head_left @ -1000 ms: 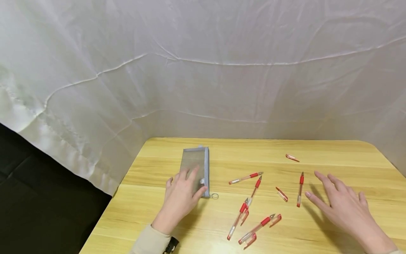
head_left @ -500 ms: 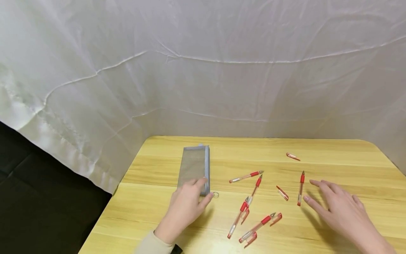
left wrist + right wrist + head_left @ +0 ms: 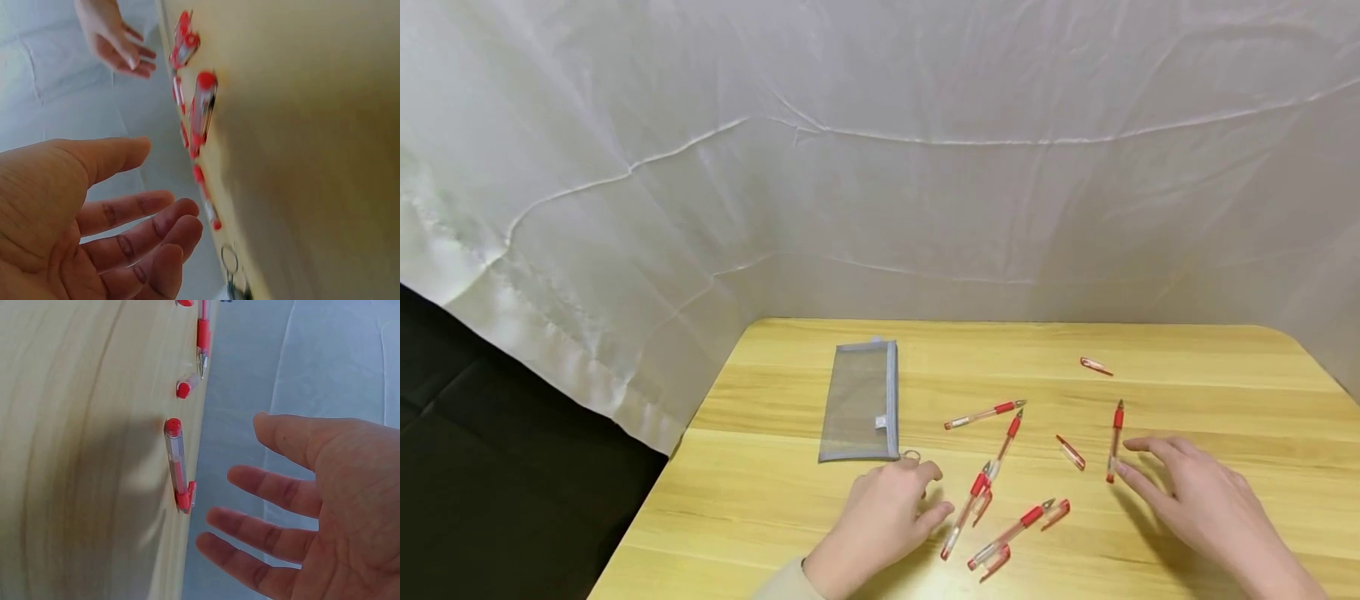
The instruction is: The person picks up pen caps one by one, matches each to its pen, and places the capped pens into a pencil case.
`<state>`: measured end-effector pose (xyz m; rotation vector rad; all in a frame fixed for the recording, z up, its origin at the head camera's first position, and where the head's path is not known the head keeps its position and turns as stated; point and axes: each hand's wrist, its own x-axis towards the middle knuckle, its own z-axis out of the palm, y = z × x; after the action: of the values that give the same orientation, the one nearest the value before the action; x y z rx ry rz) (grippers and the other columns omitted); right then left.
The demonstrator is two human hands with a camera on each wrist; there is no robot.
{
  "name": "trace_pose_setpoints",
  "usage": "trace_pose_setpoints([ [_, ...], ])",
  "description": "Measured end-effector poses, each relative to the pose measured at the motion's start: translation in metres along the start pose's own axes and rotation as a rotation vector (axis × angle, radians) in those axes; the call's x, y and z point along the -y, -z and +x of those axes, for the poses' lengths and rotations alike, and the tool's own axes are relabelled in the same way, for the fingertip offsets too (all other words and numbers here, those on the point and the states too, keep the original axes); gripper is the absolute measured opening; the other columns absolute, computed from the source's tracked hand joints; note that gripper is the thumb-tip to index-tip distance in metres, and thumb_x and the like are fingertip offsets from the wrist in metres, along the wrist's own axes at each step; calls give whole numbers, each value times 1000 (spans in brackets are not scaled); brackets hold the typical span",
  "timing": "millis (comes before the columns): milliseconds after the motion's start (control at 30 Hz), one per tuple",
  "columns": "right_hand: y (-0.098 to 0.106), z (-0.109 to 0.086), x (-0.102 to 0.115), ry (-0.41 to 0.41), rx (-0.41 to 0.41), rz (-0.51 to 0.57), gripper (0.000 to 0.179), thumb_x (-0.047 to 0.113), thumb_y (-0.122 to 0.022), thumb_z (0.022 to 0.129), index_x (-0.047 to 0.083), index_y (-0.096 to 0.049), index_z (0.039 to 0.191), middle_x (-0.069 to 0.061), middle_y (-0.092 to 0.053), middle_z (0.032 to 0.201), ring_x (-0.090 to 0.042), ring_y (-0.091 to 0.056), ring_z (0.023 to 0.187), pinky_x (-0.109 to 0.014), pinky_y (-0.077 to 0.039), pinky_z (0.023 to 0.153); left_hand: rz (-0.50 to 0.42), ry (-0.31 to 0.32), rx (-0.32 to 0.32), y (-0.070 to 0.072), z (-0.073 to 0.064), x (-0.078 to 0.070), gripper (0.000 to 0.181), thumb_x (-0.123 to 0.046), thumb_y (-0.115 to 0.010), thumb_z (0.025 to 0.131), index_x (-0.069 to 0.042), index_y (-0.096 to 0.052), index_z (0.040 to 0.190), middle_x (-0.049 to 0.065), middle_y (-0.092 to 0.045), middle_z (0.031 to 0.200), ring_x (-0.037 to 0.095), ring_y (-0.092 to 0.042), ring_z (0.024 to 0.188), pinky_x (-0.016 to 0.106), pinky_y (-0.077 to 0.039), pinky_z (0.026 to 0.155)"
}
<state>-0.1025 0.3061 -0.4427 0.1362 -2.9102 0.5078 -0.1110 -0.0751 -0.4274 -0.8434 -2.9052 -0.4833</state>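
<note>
My left hand (image 3: 887, 517) hovers over the table with loosely bent fingers, holding nothing. It is between the grey mesh zip pouch (image 3: 857, 400) and an uncapped red gel pen (image 3: 964, 517). My right hand (image 3: 1202, 504) holds nothing either, its fingers spread beside another uncapped gel pen (image 3: 1115, 446); in the right wrist view that pen (image 3: 176, 459) lies apart from the fingers. More uncapped pens lie in the middle: one pen (image 3: 981, 415) farther back, one slanted pen (image 3: 1006, 442), and one pen (image 3: 1015, 533) nearest the front.
Loose red pen caps are scattered about: a far cap (image 3: 1097, 367), a middle cap (image 3: 1071, 452), and caps beside the front pens, such as one cap (image 3: 996, 564). A key ring (image 3: 912, 455) hangs off the pouch's near corner. Pale cloth (image 3: 970, 208) rises behind the wooden table (image 3: 737, 492).
My left hand has come off the pouch and moved right and toward the front, leaving the pouch in full view. My right hand has shifted slightly closer to the pen beside it.
</note>
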Motion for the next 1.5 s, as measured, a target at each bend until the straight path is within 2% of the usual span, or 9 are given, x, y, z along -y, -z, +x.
trace_pose_setpoints([
  [267, 3, 0, -1, -8, 13, -2, 47, 46, -69, 104, 6, -73, 129, -28, -72, 128, -35, -73, 91, -56, -54, 63, 45, -63, 20, -14, 5, -14, 27, -41, -81, 96, -19, -78, 110, -13, -58, 73, -2, -44, 61, 17, -34, 47],
  [367, 3, 0, 0, -17, 17, 8, 47, 47, -69, 104, 7, -73, 129, -27, -73, 128, -34, -72, 90, -55, -54, 64, 48, -77, 20, -18, 5, -15, 20, -39, -81, 95, -20, -74, 94, -14, -50, 68, -1, -40, 58, 16, -31, 46],
  [467, 3, -1, 0, -19, 16, 12, 47, 48, -69, 103, 8, -73, 129, -27, -73, 128, -34, -73, 91, -56, -54, 65, 54, -86, 20, -20, 6, -16, 29, -37, -82, 95, -22, -62, 80, -14, -44, 65, 0, -38, 56, 17, -30, 46],
  [533, 3, -1, 0, -15, 9, 12, 47, 48, -70, 103, 8, -73, 128, -26, -73, 128, -35, -73, 92, -57, -55, 66, 59, -84, 25, -21, 7, -17, 34, -37, -82, 94, -23, -57, 75, -14, -43, 65, 0, -37, 55, 17, -30, 46],
  [700, 3, -1, 1, -11, -1, 14, 45, 47, -70, 103, 8, -74, 127, -26, -73, 129, -43, -73, 99, -64, -55, 70, 86, -79, 56, -22, 12, -20, 32, -37, -82, 94, -22, -60, 77, -13, -47, 66, 2, -38, 54, 19, -30, 45],
  [833, 3, -2, 1, -11, -2, 17, 44, 46, -71, 103, 9, -74, 127, -26, -73, 130, -44, -73, 101, -65, -55, 71, 104, -80, 64, -23, 15, -22, 28, -36, -83, 94, -21, -64, 80, -11, -50, 67, 2, -39, 54, 19, -31, 44],
  [1067, 2, -1, 1, -5, 15, 20, 43, 46, -70, 103, 11, -74, 127, -25, -73, 130, -45, -73, 104, -66, -55, 73, 80, -65, 86, -24, 13, -22, 27, -30, -84, 93, -20, -64, 79, -10, -51, 68, 3, -41, 56, 21, -32, 47],
  [1300, 2, -1, 1, -13, 33, 22, 45, 47, -70, 103, 10, -74, 128, -28, -71, 133, -44, -73, 101, -64, -56, 72, 84, -57, 70, -24, 13, -21, 22, -20, -82, 94, -17, -69, 77, -9, -54, 67, 3, -42, 54, 19, -34, 46],
  [1500, 2, 1, 1, -11, 38, 34, 44, 46, -70, 103, 10, -74, 127, -27, -71, 133, -45, -73, 102, -65, -56, 72, 111, -56, 59, -24, 14, -20, 17, -20, -82, 95, -15, -74, 80, -8, -56, 67, 4, -44, 54, 20, -36, 46],
])
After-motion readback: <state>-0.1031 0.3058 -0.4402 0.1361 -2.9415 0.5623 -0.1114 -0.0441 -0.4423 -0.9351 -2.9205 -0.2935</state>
